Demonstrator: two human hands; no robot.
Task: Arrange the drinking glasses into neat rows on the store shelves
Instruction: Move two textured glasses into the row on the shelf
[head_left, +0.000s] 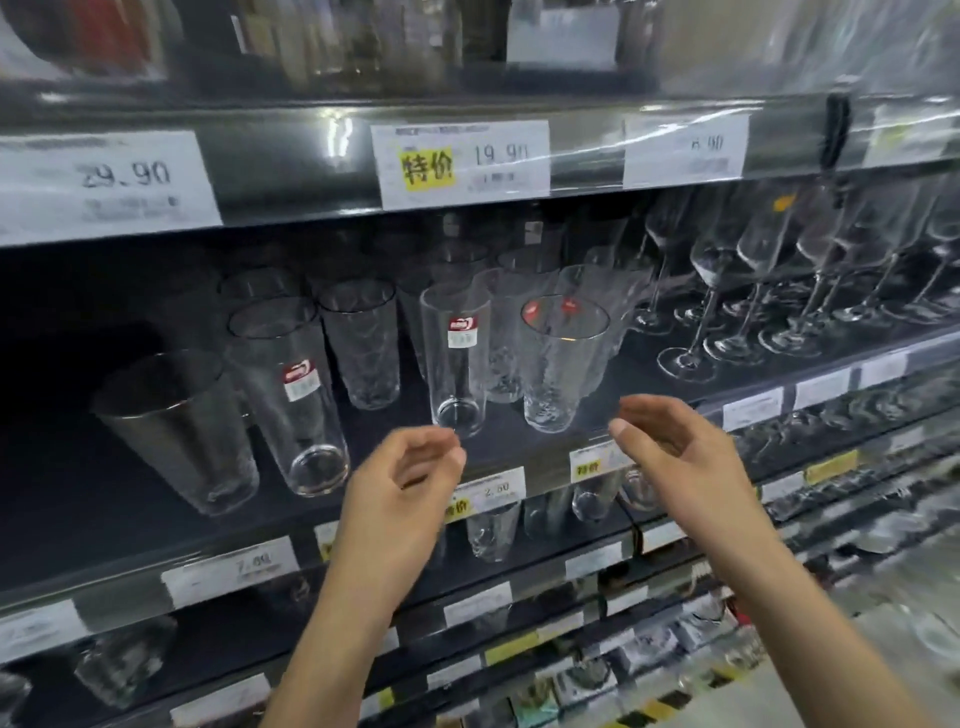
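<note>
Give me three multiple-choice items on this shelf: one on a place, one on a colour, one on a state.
1. Where do the wine glasses stand, relative to the tumblers?
A. To their right, on the same shelf
B. On the shelf above
C. To their left

2. The patch on the 19.90 price tag is:
A. Green
B. Yellow
C. Blue

3. The left hand and right hand are:
A. Both holding nothing
B. Both gripping one tumbler
C. Each gripping a wine glass

Answers: 1 A, the stemmed glasses fill the shelf's right end. 2 B, yellow sits behind the dark characters. 3 A, the fingers are loosely curved with nothing in them.
</note>
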